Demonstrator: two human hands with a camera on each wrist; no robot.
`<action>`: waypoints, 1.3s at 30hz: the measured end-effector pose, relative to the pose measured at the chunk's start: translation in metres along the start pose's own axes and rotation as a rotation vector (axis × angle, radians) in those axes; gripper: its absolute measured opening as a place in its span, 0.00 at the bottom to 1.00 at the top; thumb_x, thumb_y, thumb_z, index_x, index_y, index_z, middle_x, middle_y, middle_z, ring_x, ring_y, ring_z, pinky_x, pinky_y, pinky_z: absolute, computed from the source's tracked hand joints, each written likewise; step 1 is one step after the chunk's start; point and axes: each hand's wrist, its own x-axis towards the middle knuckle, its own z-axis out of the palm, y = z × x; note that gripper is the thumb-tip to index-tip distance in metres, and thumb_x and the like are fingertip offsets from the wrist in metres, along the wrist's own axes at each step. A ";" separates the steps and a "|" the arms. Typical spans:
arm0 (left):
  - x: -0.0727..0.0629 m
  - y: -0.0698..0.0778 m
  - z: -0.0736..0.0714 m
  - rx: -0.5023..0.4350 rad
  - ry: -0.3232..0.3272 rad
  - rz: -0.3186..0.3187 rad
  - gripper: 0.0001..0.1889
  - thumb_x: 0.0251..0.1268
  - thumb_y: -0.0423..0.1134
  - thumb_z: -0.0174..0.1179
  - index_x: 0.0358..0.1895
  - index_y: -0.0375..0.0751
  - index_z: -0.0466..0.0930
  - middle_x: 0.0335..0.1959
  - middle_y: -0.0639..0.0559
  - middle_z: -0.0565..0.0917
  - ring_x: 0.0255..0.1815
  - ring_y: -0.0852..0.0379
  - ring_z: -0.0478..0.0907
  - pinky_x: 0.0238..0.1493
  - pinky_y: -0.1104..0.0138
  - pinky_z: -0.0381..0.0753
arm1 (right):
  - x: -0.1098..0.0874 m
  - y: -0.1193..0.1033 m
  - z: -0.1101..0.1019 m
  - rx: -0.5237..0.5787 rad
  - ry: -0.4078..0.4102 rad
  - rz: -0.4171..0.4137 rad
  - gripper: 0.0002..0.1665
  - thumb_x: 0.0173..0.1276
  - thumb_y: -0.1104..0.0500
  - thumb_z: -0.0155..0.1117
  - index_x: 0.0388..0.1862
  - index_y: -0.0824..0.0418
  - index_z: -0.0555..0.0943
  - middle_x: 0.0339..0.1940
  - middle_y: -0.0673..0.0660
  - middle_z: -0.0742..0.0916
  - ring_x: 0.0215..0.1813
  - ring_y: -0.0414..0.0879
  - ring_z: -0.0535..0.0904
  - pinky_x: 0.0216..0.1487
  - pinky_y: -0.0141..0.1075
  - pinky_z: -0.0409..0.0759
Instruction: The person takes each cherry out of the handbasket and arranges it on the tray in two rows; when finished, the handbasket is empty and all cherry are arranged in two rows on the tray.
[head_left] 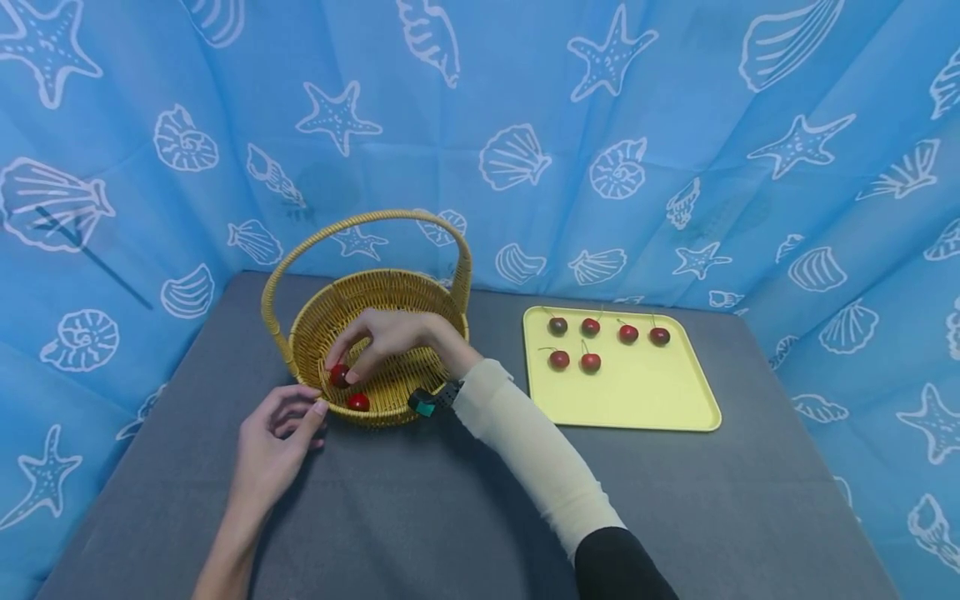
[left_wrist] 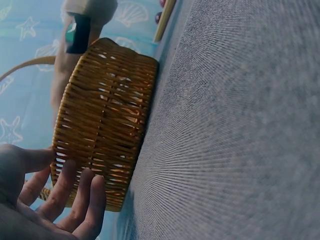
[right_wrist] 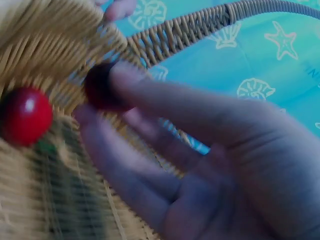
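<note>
Inside the wicker basket [head_left: 375, 287], my right hand [head_left: 390, 337] pinches a dark red cherry [head_left: 340, 376] between thumb and fingertips. In the right wrist view the held cherry [right_wrist: 101, 89] is low over the woven wall. A brighter red cherry [head_left: 358, 402] lies in the basket just beside it. My left hand [head_left: 281, 433] holds the basket's near left rim. The left wrist view has that thumb at the rim and the other fingers [left_wrist: 95, 200] along the outer wall of the basket [left_wrist: 102, 115].
Right of the basket, a yellow tray [head_left: 622, 404] carries several cherries with stems toward its back. The basket's tall handle [head_left: 367, 218] arches over it. A grey cloth [head_left: 420, 517] covers the table, with a blue shell-patterned curtain [head_left: 450, 108] behind.
</note>
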 end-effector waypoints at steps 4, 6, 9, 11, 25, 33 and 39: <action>0.000 0.000 0.001 -0.003 0.006 0.005 0.14 0.81 0.40 0.65 0.59 0.36 0.80 0.45 0.36 0.90 0.37 0.59 0.91 0.35 0.67 0.95 | -0.019 -0.005 -0.009 -0.009 0.045 -0.017 0.22 0.74 0.58 0.75 0.65 0.60 0.87 0.64 0.53 0.90 0.66 0.49 0.85 0.63 0.36 0.89; 0.000 0.000 0.001 -0.005 0.008 0.006 0.14 0.81 0.40 0.65 0.59 0.35 0.80 0.44 0.37 0.90 0.37 0.59 0.91 0.35 0.67 0.95 | -0.029 -0.006 -0.012 -0.013 0.069 -0.030 0.22 0.74 0.58 0.75 0.64 0.61 0.87 0.63 0.54 0.90 0.64 0.51 0.87 0.62 0.37 0.90; 0.000 0.000 0.001 -0.007 0.012 0.004 0.14 0.81 0.40 0.65 0.59 0.36 0.80 0.44 0.38 0.91 0.37 0.59 0.91 0.35 0.68 0.95 | -0.045 -0.009 -0.017 -0.004 0.099 -0.052 0.21 0.74 0.60 0.74 0.64 0.62 0.87 0.63 0.59 0.90 0.60 0.53 0.89 0.61 0.40 0.92; -0.001 0.001 0.001 -0.008 0.012 0.001 0.14 0.81 0.40 0.65 0.59 0.37 0.80 0.44 0.39 0.91 0.37 0.59 0.91 0.35 0.68 0.95 | -0.056 -0.010 -0.020 0.008 0.122 -0.063 0.21 0.74 0.61 0.74 0.64 0.63 0.87 0.65 0.62 0.89 0.61 0.51 0.89 0.63 0.40 0.92; -0.001 0.002 0.000 -0.020 0.008 -0.010 0.14 0.80 0.40 0.66 0.60 0.37 0.80 0.43 0.44 0.91 0.37 0.60 0.91 0.36 0.69 0.95 | -0.139 -0.008 -0.032 -0.029 0.277 -0.113 0.21 0.73 0.65 0.74 0.64 0.64 0.87 0.59 0.61 0.91 0.51 0.49 0.91 0.55 0.42 0.93; -0.001 0.001 -0.001 -0.032 0.007 -0.011 0.14 0.80 0.39 0.67 0.60 0.37 0.80 0.42 0.47 0.91 0.37 0.61 0.91 0.36 0.68 0.95 | -0.197 0.002 -0.031 0.036 0.390 0.009 0.24 0.72 0.63 0.76 0.65 0.63 0.85 0.59 0.63 0.92 0.57 0.50 0.92 0.59 0.42 0.93; 0.000 0.001 -0.002 -0.034 0.000 -0.027 0.15 0.80 0.41 0.67 0.60 0.38 0.80 0.43 0.48 0.91 0.37 0.61 0.91 0.37 0.68 0.95 | -0.242 0.010 -0.031 0.020 0.495 0.048 0.22 0.72 0.64 0.75 0.63 0.64 0.86 0.59 0.62 0.91 0.58 0.53 0.92 0.60 0.41 0.93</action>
